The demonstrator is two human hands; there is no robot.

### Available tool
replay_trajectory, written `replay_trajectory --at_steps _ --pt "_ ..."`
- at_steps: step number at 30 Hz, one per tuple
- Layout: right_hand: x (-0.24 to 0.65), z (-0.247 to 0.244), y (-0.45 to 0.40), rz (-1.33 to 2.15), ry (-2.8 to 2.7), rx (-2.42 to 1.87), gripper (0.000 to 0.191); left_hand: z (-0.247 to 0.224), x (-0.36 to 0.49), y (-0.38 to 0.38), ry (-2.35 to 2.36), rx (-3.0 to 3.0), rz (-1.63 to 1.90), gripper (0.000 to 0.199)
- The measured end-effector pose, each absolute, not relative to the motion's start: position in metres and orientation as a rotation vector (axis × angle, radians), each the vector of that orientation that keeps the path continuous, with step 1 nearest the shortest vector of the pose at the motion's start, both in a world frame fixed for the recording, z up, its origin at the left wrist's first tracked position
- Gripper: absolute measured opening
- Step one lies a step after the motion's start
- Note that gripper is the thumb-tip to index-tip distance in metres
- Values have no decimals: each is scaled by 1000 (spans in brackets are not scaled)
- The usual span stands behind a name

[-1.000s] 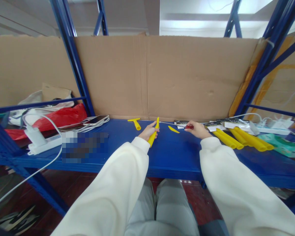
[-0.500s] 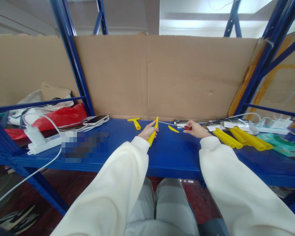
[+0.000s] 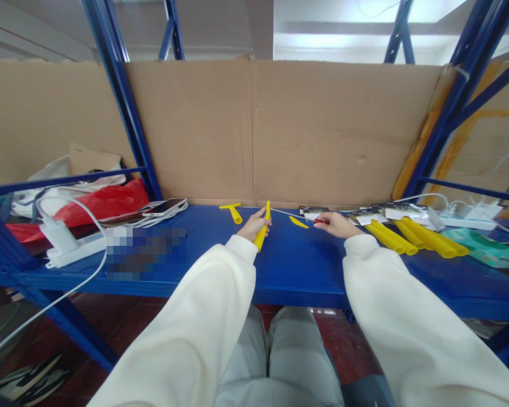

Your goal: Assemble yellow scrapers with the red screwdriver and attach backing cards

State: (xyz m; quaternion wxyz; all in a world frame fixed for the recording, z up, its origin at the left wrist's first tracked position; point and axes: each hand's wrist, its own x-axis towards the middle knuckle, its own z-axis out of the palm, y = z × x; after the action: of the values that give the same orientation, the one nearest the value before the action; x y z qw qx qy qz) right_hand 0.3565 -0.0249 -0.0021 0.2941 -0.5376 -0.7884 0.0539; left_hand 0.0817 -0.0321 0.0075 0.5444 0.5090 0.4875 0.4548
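Note:
My left hand (image 3: 253,226) is closed around a slim yellow tube (image 3: 261,239), which leans with its narrower end up and away from me. Off to the right, my right hand (image 3: 334,224) pinches a small red-handled tool (image 3: 321,221); its exact kind is hard to make out. Between the hands, a pointed yellow scrap (image 3: 298,222) lies flat on the blue shelf top (image 3: 297,260). Behind and left of my left hand rests a T-shaped yellow piece (image 3: 234,212).
Several yellow tubes (image 3: 390,237) lie right of my right hand, beside black-and-white packets (image 3: 367,215) and a teal packet (image 3: 487,249). At left are a white power strip (image 3: 78,249), phone (image 3: 166,207) and red bag (image 3: 102,200). Cardboard (image 3: 322,130) stands behind.
My right hand has shifted slightly left with the red-handled tool. The tube in my left hand stands a little more upright. The other things stay where they were.

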Motion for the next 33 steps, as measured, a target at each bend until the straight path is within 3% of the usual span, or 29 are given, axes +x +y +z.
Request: replay_trajectory --at_steps 5,17,22,33 --pt "359 -6 -22 89 -2000 -1464 25 7 81 -30 1149 1215 1052 83" --pt "353 0 -28 208 -2111 -1381 23 7 82 -28 1179 1223 1063 80" --pt "356 -7 -23 169 -2020 -1418 35 6 81 -28 1176 1238 1050 82" --pt "350 1 -31 270 -2107 -1432 28 4 81 -27 1238 1343 1039 81"
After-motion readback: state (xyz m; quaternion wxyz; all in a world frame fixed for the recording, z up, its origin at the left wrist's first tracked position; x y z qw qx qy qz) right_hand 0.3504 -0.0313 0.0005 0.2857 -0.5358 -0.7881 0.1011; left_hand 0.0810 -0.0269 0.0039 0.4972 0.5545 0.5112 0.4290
